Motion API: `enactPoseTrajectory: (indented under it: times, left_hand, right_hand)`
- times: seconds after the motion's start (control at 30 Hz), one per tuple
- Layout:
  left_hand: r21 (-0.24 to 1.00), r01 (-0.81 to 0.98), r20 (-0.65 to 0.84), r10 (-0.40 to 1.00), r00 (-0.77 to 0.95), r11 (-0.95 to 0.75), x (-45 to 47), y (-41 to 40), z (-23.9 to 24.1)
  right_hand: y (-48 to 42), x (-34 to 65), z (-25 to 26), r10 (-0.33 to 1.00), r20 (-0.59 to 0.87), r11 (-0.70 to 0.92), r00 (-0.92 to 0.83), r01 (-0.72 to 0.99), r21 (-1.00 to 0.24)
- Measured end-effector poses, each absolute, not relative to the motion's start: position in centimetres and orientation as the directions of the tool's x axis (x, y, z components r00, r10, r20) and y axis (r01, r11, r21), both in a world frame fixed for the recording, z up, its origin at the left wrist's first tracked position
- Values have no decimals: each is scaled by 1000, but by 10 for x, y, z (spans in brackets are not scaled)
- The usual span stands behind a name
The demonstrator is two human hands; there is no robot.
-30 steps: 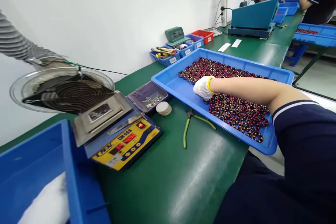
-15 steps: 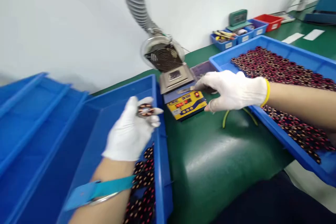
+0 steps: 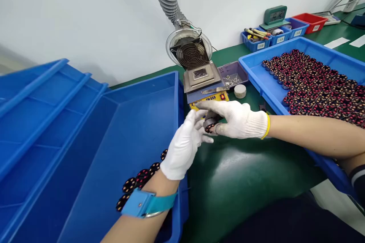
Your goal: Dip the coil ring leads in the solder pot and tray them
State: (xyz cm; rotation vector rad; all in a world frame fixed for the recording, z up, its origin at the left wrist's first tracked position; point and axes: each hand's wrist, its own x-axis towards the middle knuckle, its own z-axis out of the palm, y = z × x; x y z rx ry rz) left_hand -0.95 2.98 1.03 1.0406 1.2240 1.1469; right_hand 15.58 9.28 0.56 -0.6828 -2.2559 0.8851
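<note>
White gloves (image 3: 178, 155) covered both hands of the person, as the head view showed. The right hand (image 3: 238, 119) grasped one dark ring-shaped part (image 3: 209, 122), which had small orange spots along its lower edge. This part was at the fingertip end of the hand, with the thumb at its lower side and the other fingers stretched over its top. The left hand (image 3: 185, 140) reached up from the other side, its fingers partly spread beside the part; whether they also pinched it, I could not tell. A blue wristband (image 3: 148, 203) sat on the left wrist.

Both hands met above the green table (image 3: 242, 182), near a yellow-fronted device (image 3: 207, 100). To their left was a deep blue bin (image 3: 142, 121), in which more parts (image 3: 129, 185) lay near the left forearm. On the right side, a blue tray (image 3: 266, 83) carried many similar parts (image 3: 319, 87), well apart from the held one. Beyond the right hand stood a round white block (image 3: 240, 91), just beside a purple box (image 3: 228, 69).
</note>
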Motion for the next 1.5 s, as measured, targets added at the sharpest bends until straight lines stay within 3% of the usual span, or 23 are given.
enactPoseTrajectory:
  times: [0.17,0.3,0.43,0.63,0.73,0.83,1.07,1.23,1.4,1.5]
  left_hand:
    - [978,207,35,994,-101,-14,-10,22,12]
    - [988,151,0,987,-162,25,-6,21,5]
    - [980,193,-5,980,-201,44,-6,22,6]
    - [882,471,112,977,-179,-14,-10,22,6]
    - [847,532,118,978,-173,-8,-10,22,4]
    - [823,568,149,966,-209,-4,-9,22,5]
    - [803,595,163,964,-210,-7,-10,23,6]
    - [823,569,91,985,-148,10,-6,19,12]
    - [838,542,165,977,-133,-67,-5,16,9]
    - [789,598,197,980,-29,-141,-5,15,4]
  right_hand:
    - [89,153,3,714,389,613,-582,252,-749]
    - [86,149,-1,760,371,538,-533,197,-819]
    - [92,152,-3,697,330,570,-637,212,-794]
    - [89,158,4,650,273,694,-709,407,-594]
    - [86,157,5,585,286,781,-759,431,-453]
    - [87,159,8,634,273,765,-723,535,-359]
    - [93,162,10,747,263,625,-611,509,-592]
    - [89,157,6,657,227,681,-719,437,-587]
    - [88,156,11,654,194,643,-731,402,-652]
    - [87,156,12,666,206,626,-717,387,-677]
